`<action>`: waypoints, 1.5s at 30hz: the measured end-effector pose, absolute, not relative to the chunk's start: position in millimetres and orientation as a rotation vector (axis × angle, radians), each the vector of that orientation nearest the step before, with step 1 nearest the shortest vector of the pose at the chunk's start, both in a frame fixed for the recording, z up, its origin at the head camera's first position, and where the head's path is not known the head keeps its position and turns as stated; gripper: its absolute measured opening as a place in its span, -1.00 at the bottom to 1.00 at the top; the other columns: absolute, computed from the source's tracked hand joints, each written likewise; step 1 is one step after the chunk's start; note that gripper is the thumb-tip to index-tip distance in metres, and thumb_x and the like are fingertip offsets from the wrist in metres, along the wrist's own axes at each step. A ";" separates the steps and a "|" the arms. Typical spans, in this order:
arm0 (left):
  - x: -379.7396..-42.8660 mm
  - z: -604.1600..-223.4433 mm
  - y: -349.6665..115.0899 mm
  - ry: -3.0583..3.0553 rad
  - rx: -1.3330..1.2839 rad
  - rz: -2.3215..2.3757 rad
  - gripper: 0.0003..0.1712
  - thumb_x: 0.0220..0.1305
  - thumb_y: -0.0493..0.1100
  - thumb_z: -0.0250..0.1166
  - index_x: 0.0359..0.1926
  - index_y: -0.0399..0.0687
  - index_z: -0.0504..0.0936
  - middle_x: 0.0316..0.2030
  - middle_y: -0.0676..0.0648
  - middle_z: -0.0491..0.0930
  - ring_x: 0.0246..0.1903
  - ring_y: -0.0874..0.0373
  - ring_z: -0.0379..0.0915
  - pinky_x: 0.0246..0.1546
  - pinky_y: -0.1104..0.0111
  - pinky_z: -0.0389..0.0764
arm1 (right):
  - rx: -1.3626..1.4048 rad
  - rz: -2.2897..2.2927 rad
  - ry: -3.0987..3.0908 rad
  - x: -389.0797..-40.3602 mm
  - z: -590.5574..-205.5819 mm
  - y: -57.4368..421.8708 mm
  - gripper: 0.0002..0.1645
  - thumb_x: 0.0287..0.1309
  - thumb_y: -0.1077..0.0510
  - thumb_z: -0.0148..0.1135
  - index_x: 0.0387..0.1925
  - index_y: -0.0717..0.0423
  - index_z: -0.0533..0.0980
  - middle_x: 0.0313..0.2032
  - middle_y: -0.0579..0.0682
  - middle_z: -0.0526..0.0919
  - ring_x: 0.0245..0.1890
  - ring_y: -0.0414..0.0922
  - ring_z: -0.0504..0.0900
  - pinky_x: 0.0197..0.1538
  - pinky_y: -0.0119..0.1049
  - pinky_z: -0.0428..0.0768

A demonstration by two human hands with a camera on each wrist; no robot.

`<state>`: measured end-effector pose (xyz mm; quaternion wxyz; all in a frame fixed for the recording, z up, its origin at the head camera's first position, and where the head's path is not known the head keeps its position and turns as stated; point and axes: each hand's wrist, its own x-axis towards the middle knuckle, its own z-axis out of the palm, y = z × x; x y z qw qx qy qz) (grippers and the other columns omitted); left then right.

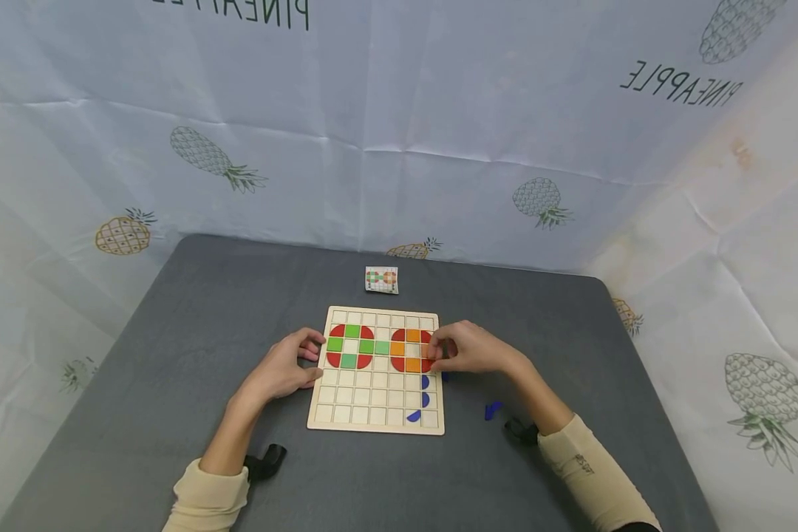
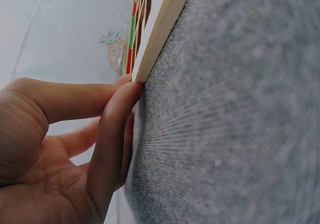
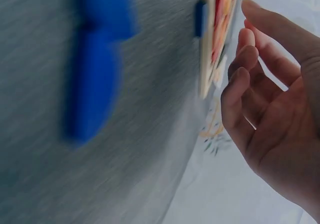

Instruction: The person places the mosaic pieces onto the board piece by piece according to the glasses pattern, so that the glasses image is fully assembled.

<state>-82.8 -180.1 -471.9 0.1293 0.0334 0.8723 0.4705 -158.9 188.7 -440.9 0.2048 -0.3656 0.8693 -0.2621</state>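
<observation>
A square wooden grid board (image 1: 366, 399) lies on the table with flat coloured pieces in two rings, one green and red, the other orange and red. A light green square (image 1: 382, 348) links the rings. Blue half-round pieces (image 1: 425, 400) lie in the lower right cells. My left hand (image 1: 279, 366) touches the board's left edge with thumb and forefinger, spaced apart along it. Over the orange-red ring's right side is my right hand (image 1: 468, 347), fingers bent loosely and hiding part of that ring. In the right wrist view, nothing shows between thumb and fingers.
A small patterned card (image 1: 382, 280) lies beyond the board. Loose blue pieces (image 3: 97, 79) rest on the grey table (image 1: 259, 284) to the right, one close by the board's edge. A white pineapple-print cloth (image 1: 372, 185) hangs behind the table.
</observation>
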 end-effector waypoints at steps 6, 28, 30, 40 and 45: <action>-81.6 -470.7 -179.6 2.541 0.094 1.368 -0.38 0.18 -0.45 0.52 0.26 -0.33 0.55 -0.04 -0.26 0.60 -0.04 -0.05 0.58 -0.35 0.31 0.74 | -0.939 -0.678 2.422 -152.7 -449.8 209.8 -0.74 0.18 0.08 0.64 -0.16 -0.01 0.70 -0.30 -0.16 0.70 -0.44 -0.34 0.52 -0.34 -0.45 0.54; -81.3 -471.2 -179.6 2.533 0.086 1.366 -0.40 0.19 -0.45 0.50 0.26 -0.33 0.54 -0.04 -0.25 0.58 -0.04 -0.05 0.56 -0.33 0.31 0.75 | -0.947 -0.793 2.428 -150.6 -451.0 212.5 -0.72 0.26 0.06 0.58 -0.06 0.01 0.71 -0.21 -0.08 0.76 -0.46 -0.36 0.56 -0.34 -0.44 0.60; -81.3 -471.2 -179.4 2.535 0.085 1.365 -0.39 0.19 -0.45 0.50 0.26 -0.33 0.54 -0.04 -0.25 0.58 -0.04 -0.05 0.57 -0.33 0.30 0.76 | -0.973 -0.817 2.426 -150.8 -448.4 205.2 -0.71 0.26 0.04 0.58 -0.05 0.02 0.72 -0.20 -0.08 0.77 -0.45 -0.35 0.57 -0.33 -0.44 0.61; -81.4 -470.0 -179.6 2.535 0.085 1.367 -0.39 0.19 -0.45 0.51 0.26 -0.33 0.55 -0.05 -0.26 0.58 -0.05 -0.05 0.56 -0.35 0.30 0.75 | -1.092 -0.928 2.350 -159.0 -443.7 146.4 -0.78 0.28 0.09 0.56 -0.08 0.00 0.72 -0.24 -0.05 0.77 -0.46 -0.29 0.59 -0.35 -0.42 0.59; -81.4 -470.1 -179.6 2.534 0.077 1.367 -0.39 0.19 -0.44 0.52 0.26 -0.33 0.55 -0.04 -0.26 0.59 -0.05 -0.04 0.57 -0.35 0.29 0.76 | -1.094 -0.978 2.277 -162.4 -447.5 111.9 -0.76 0.27 0.12 0.58 -0.07 0.04 0.72 -0.28 0.02 0.78 -0.50 -0.27 0.62 -0.34 -0.44 0.60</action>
